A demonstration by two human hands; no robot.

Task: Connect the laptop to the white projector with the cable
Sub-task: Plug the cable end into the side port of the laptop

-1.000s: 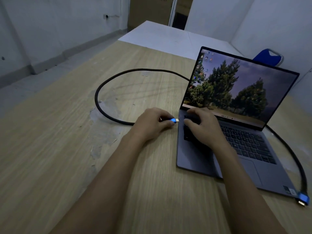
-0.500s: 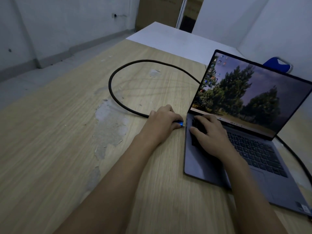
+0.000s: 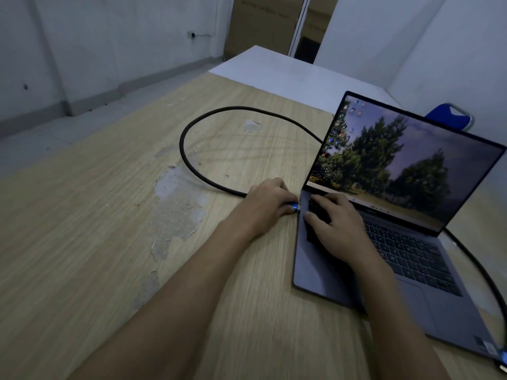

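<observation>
The laptop (image 3: 384,242) is sitting on the right of the table (image 3: 82,242). The cable (image 3: 192,165) is lying left of it, looping behind the screen.

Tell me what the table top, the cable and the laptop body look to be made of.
Table top: a wood-grain laminate or veneer, going by the patch where the printed layer has flaked off to grey board.
Cable: black and matte; a braided jacket is possible, but the weave is too faint to confirm. Its plug has a glossy blue shell.
Laptop: smooth grey body with a dull sheen, metal or painted plastic.
</observation>
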